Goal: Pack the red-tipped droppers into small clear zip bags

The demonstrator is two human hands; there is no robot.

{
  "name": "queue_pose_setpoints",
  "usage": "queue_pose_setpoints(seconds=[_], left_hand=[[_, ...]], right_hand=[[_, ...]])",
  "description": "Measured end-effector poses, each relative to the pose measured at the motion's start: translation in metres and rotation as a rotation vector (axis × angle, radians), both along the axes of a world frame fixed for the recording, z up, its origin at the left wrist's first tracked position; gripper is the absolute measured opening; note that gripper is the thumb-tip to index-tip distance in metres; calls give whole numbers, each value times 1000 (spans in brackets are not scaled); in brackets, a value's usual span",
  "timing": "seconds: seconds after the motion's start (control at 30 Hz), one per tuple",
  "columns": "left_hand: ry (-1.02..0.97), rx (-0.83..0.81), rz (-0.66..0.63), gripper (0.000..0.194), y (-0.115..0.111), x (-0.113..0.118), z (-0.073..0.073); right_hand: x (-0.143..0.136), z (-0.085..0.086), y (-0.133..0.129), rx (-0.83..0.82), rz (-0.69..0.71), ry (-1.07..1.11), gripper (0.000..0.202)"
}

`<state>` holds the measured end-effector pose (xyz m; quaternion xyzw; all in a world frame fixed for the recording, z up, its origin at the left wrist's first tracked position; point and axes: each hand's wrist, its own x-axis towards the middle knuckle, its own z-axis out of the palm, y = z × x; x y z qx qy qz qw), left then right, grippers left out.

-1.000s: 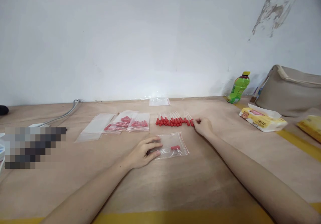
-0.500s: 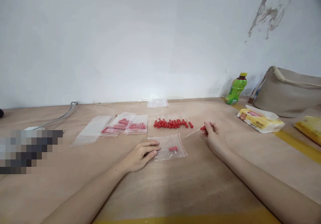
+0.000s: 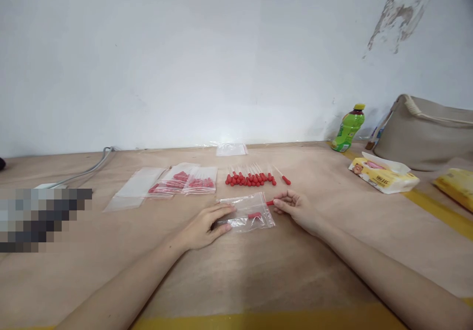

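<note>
Since the earlier frame, the right hand (image 3: pixel 297 212) has moved inward with a red-headed stick (image 3: pixel 270 203) and is now at the zip end of a clear bag (image 3: pixel 246 212). Head view: I see the right thumb and fingers pinching the stick by its red head, which points toward the bag. The left hand (image 3: pixel 207 227) is unclenched, its fingertips and thumb resting apart on the opposite end of the bag, flat on the work surface (image 3: pixel 236 280). One red head (image 3: pixel 254 215) lies inside the bag. Beyond the bag, I locate a row of loose sticks (image 3: pixel 251 178), one single stick (image 3: pixel 286 180) just beside its right end, and filled bags (image 3: pixel 190 180) to the left. I judge the step in hand as insertion of the pinched stick, shaft first, through the bag mouth. The next move calls for a straight push along the bag, left fingertips holding the film steady, then release of the red head once it clears the zip strip. Visibility limits: the pale shaft of the pinched stick does not show clearly, so I cannot confirm whether it is inside the bag or on top. Glare obscures part of the film; a pixelated area (image 3: pixel 40 220) masks the left edge.
</note>
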<state>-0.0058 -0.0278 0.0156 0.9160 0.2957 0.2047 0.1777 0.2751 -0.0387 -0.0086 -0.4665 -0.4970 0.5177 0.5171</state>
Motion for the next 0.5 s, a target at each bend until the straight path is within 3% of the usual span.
queue_pose_setpoints(seconds=[0.1,0.23,0.5], left_hand=[[12,-14,-5,41,0,0,1],[13,-20,-18,40,2,0,1],[22,-33,-45,40,5,1,1]], right_hand=[[0,3,-3,-37,178,-79,33],[4,5,-1,-12,300,-119,30],[-5,5,6,78,242,-192,33]])
